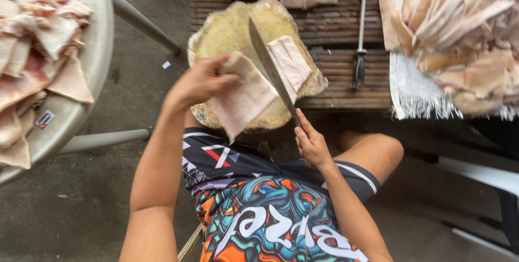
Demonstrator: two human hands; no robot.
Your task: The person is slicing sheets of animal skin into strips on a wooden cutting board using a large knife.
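A slab of raw pork with pale skin (246, 97) lies on a round, worn wooden chopping block (230, 29). My left hand (201, 81) grips the slab's near left end and lifts it slightly over the block's edge. My right hand (311, 143) holds the handle of a long knife (268, 64), index finger stretched along it. The blade runs diagonally through the slab, and a cut strip (290, 63) lies to the blade's right.
A big metal tray (94, 51) heaped with pork pieces stands at left on metal legs. More pork is piled on a white sack (413, 86) at right and at the top. A sharpening steel (360, 35) lies on the slatted wooden bench (335, 67). My knees are under the block.
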